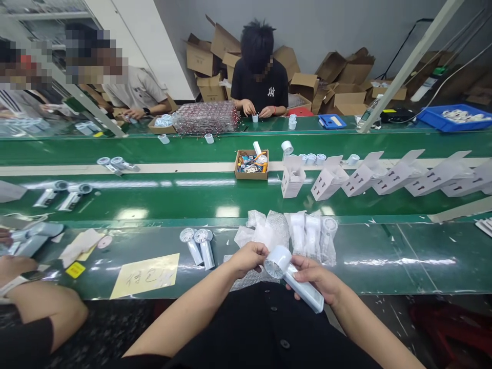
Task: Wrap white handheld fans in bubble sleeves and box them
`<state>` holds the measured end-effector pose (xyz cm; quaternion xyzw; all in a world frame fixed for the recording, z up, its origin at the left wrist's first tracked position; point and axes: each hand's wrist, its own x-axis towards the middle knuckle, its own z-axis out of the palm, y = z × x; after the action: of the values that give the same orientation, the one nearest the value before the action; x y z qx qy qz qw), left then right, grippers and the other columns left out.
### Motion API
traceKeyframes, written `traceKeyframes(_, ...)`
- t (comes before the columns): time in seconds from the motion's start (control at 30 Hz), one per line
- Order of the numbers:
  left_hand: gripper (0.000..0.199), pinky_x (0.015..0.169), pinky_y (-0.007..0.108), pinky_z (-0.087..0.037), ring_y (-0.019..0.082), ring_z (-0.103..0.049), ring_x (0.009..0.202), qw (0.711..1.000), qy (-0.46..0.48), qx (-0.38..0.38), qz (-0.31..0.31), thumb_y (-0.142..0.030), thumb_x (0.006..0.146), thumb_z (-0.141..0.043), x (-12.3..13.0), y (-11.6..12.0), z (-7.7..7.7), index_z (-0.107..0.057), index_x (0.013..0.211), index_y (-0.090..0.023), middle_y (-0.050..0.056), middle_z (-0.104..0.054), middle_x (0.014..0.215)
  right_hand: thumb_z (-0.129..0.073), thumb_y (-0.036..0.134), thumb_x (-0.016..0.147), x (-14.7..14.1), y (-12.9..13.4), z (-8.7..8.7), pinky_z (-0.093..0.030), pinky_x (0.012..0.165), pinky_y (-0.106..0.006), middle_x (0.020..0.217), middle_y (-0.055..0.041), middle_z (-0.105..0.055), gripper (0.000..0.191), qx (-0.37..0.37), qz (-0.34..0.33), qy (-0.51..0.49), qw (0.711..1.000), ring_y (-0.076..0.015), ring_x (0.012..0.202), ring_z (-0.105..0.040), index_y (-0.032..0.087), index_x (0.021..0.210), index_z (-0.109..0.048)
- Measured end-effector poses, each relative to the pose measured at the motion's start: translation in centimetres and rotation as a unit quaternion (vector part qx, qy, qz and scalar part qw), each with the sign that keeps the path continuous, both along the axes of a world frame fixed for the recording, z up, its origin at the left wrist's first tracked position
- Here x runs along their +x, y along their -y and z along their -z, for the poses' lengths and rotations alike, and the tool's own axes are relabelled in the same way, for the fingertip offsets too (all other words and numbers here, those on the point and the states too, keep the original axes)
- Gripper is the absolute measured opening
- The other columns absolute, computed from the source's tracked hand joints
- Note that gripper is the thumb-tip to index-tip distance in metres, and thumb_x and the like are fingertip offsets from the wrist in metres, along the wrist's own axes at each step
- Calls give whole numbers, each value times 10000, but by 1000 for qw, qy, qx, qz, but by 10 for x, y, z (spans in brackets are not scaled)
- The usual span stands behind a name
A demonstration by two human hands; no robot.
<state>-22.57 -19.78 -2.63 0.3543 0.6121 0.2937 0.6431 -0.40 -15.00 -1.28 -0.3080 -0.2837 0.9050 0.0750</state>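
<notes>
A pale blue handheld fan is tilted in front of my body, its round head up to the left. My right hand is closed around its handle. Beside the fan head, my left hand has its fingers pinched together; what they hold, if anything, is hidden. Loose bubble wrap bags lie just beyond my hands, and some wrap shows under my left wrist. To their right are several fans in bubble wrap. Two bare fans rest on the table to the left.
Open white boxes line the green belt at right. A small carton of parts stands mid-belt. A yellow paper sheet lies left, near a neighbour's arm. Across the belt, a person in black handles a small cup-shaped part.
</notes>
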Motion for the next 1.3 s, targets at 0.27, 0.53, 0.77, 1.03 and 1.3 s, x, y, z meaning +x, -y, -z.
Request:
traceKeyframes(0.27,231,487,205,-321,73,-441,493,992,67,25,-105,-249,514,-732,11,2,-13,-596,666,-141,-49,-533,526,-800,179,581,4,4,-3,-581,496,-270,862,-45,-657,569,-29,-6,-120,992,-205,685,-690,173,1114,-601)
traceKeyframes(0.53,159,470,207,-283,65,-398,450,992,90,-8,-89,-158,488,-677,10,13,-15,-522,522,-147,-62,-497,461,-763,175,646,-8,9,-14,-567,486,-252,921,-77,-672,472,10,7,-72,997,-202,690,-687,149,1096,-624)
traceKeyframes(0.77,253,573,248,-422,109,-513,591,979,106,27,-171,-304,596,-703,-4,10,-35,-501,668,-172,-35,-538,622,-754,195,664,7,6,-19,-558,513,-264,1112,-59,-585,454,80,22,22,996,-191,749,-664,209,1087,-587)
traceKeyframes(1.03,228,671,263,-434,151,-562,724,901,-254,343,84,-273,891,-454,12,7,-57,-647,846,-160,40,-625,758,-718,199,679,-13,15,-33,-538,496,-273,1209,-68,-557,622,112,14,84,990,-168,692,-653,271,1256,-498)
traceKeyframes(1.3,219,697,307,-464,178,-546,729,665,-494,543,137,-90,881,-415,-2,44,-40,-595,996,-142,68,-610,789,-796,271,631,-12,23,-22,-552,449,-308,1100,-65,-615,463,78,132,86,984,-213,650,-687,211,1043,-592)
